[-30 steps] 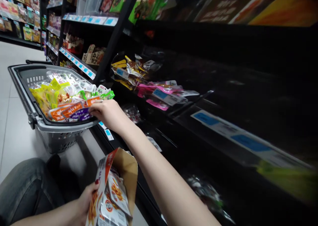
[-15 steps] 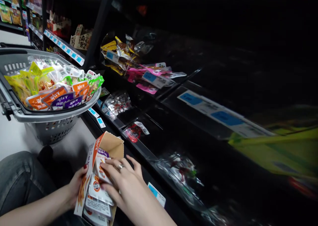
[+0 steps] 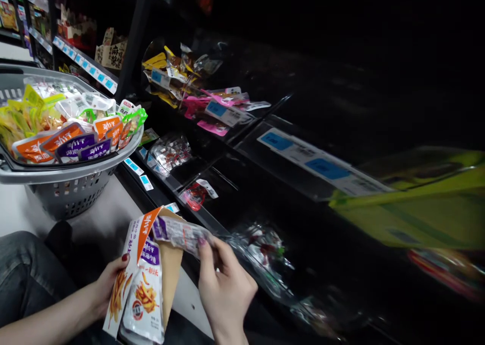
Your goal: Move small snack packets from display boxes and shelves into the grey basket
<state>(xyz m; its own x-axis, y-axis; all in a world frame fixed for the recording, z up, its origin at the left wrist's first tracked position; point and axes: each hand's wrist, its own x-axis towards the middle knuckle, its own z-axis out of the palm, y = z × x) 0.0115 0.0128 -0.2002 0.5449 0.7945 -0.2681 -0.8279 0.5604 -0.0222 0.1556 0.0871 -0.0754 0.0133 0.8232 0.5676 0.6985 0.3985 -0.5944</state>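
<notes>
Two hands and one open carton are in use. The left hand is curled around the left side of the carton, with the thumb against its printed panel. The carton is tilted between the two hands. The right hand is closed in a pinch, thumb against fingers, on one end of one purple-ended packet. The purple end of that packet lies at the carton's upper opening, to the left of the right hand.

One upright packet with a food picture shows its full front inside the carton, just right of the left hand. The number behind it cannot be told.

One grey basket stands beyond and to the left of the left hand. Along its near rim are two purple-topped packets and at least four orange-topped packets. Yellow packets lie farther left; their overlap prevents a count.

Beyond the right hand, the shelf holds one red packet and one group of pink packets, count unclear. One yellow-green bag, blurred, is to the right of the right hand.
</notes>
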